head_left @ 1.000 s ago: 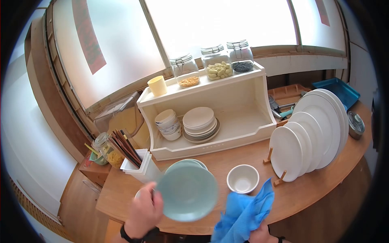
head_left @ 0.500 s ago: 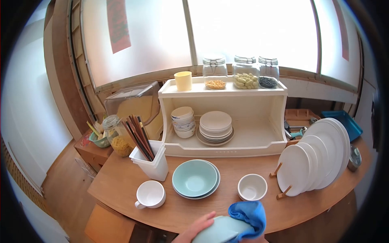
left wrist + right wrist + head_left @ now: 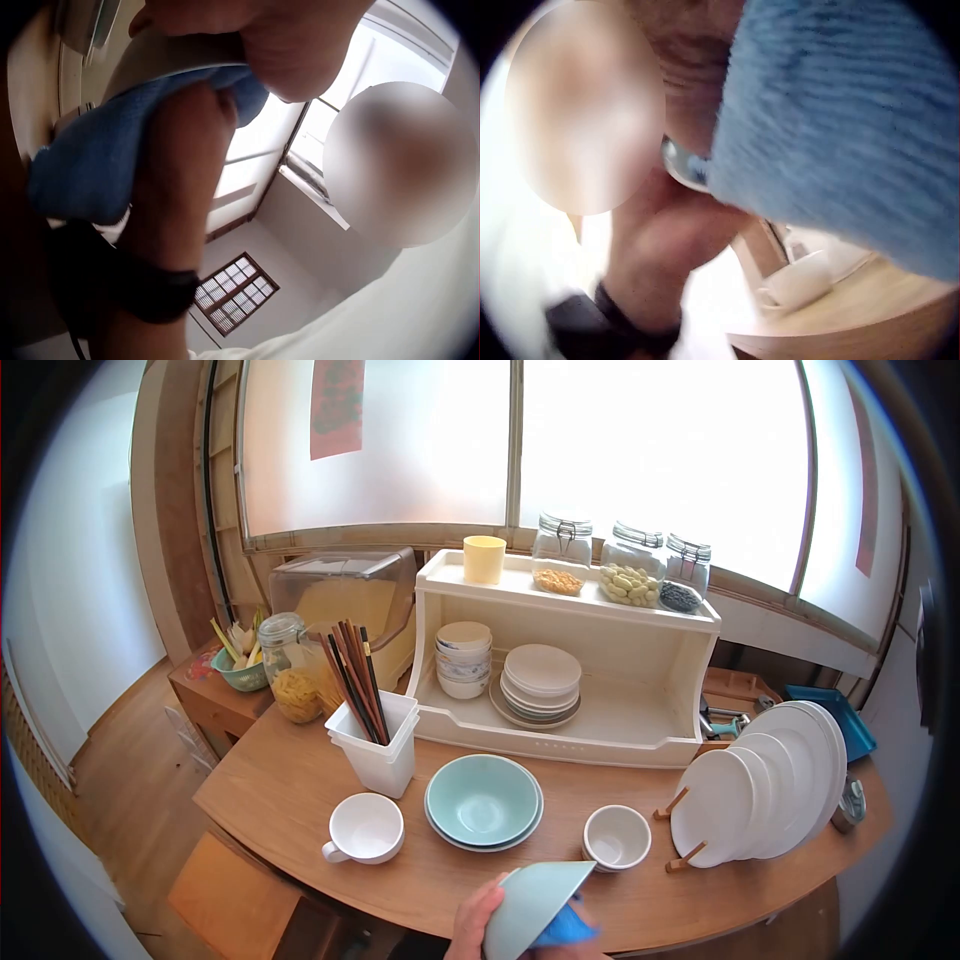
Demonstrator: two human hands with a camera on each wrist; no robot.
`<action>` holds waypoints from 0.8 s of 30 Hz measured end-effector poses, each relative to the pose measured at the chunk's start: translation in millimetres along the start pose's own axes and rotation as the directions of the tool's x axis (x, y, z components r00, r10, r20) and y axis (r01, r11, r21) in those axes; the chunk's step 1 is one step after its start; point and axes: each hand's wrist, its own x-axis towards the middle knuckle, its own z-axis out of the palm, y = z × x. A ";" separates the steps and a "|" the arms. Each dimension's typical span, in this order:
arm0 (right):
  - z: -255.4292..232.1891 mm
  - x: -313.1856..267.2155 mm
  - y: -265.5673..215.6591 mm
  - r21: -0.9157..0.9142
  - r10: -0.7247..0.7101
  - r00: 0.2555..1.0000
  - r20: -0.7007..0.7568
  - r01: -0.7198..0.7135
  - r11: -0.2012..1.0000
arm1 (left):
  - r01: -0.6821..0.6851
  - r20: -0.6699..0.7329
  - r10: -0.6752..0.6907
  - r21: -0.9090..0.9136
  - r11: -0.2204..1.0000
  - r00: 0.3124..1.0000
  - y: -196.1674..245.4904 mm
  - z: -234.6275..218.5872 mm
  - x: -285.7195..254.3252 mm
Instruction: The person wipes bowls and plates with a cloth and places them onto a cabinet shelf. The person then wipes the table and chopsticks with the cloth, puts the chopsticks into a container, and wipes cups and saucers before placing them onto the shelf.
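Note:
At the table's front edge, my left hand (image 3: 476, 920) grips a pale blue bowl (image 3: 535, 905) by its side. The bowl is tipped with its mouth turned to the right. My right hand (image 3: 572, 952), mostly hidden behind it, holds a blue cloth (image 3: 567, 928) against the bowl's inside. In the left wrist view, the cloth (image 3: 86, 165) hangs from the right hand (image 3: 180, 142) and reaches the bowl's rim. Ribbed blue cloth (image 3: 840, 135) fills much of the right wrist view, with the left hand (image 3: 675, 232) beyond it.
Behind the hands stand a white cup (image 3: 366, 828), stacked pale blue bowls (image 3: 482, 800) and a small white bowl (image 3: 616, 838). White plates (image 3: 715, 795) lean in a wooden rack at right. Chopsticks fill a white holder (image 3: 375, 755) before a cream shelf (image 3: 560, 750).
The left hand has brought the bowl from above the stacked bowls down to the right, near the table's front edge. The cloth has gone into the bowl, which has tipped further onto its side.

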 end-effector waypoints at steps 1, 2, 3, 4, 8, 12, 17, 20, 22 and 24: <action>-1.6 2.0 -2.4 -0.317 -0.207 0.967 0.151 0.245 0.916 | 0.001 -0.001 -0.001 -0.008 1.000 1.000 -4.2 -1.5 -0.4; -4.1 4.7 -3.4 -0.549 -0.338 0.871 0.356 0.488 0.679 | -0.044 0.006 0.044 -0.034 0.998 0.999 -12.1 -5.5 0.4; -17.7 3.5 5.1 -0.372 0.144 0.867 0.477 0.051 0.927 | -0.086 0.017 0.087 -0.057 0.995 0.996 -16.5 -8.7 0.5; -15.3 1.4 15.9 -0.371 0.145 0.868 0.475 0.048 0.927 | -0.083 0.020 0.085 -0.058 0.995 0.996 -15.8 -9.8 0.5; -6.3 9.4 9.2 -0.022 -0.356 0.929 0.103 0.360 0.933 | -0.261 -0.033 0.262 0.021 0.965 0.965 -4.3 -12.4 9.9; -4.5 16.5 -10.6 -0.721 -0.294 0.842 0.452 0.539 0.435 | -0.320 -0.025 0.325 0.118 0.940 0.945 -1.5 -17.6 19.9; -14.5 15.4 4.7 -0.587 -0.391 0.823 0.413 0.568 0.576 | -0.215 -0.009 0.214 -0.035 0.976 0.977 -5.1 -11.4 17.7; -4.7 14.3 -0.9 -0.750 -0.175 0.942 0.287 0.334 0.570 | -0.227 -0.060 0.232 0.070 0.971 0.971 -11.6 -15.7 20.5; -1.5 14.6 -16.1 -0.651 -0.203 0.887 0.415 0.445 0.615 | -0.232 -0.033 0.234 0.063 0.971 0.972 -11.3 -14.8 22.7; -6.6 14.2 -5.4 -0.580 -0.346 0.839 0.419 0.541 0.609 | -0.246 -0.050 0.241 -0.192 0.950 0.969 -10.6 -7.8 19.9</action>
